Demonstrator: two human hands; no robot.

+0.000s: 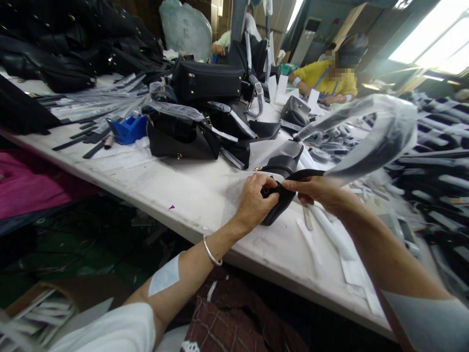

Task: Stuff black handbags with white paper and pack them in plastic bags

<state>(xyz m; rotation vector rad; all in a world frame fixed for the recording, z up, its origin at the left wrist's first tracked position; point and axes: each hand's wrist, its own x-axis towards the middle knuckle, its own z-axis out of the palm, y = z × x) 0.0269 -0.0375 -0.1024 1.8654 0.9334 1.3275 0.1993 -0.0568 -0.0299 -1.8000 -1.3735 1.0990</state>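
A small black handbag (280, 208) sits near the table's front edge, tilted, with a translucent sheet (269, 152) over its top. My left hand (258, 198) is closed at the bag's side, thumb and fingers pinched around a black part near a small metal fitting; the exact piece is hidden. Close beside it, my right hand (311, 189) is closed on the end of a black strap (306, 173), its fingertips against the bag. From there the strap loops up and right in clear plastic wrapping (394, 132). The two hands almost touch.
Several black handbags (183, 139) stand behind, with a blue tape dispenser (128, 129) to their left. Black strips (91, 134) and wrapped straps (443, 132) lie around. Across the white table (146, 183) a person in yellow (339, 83) works. A box of white strips (47, 313) is below left.
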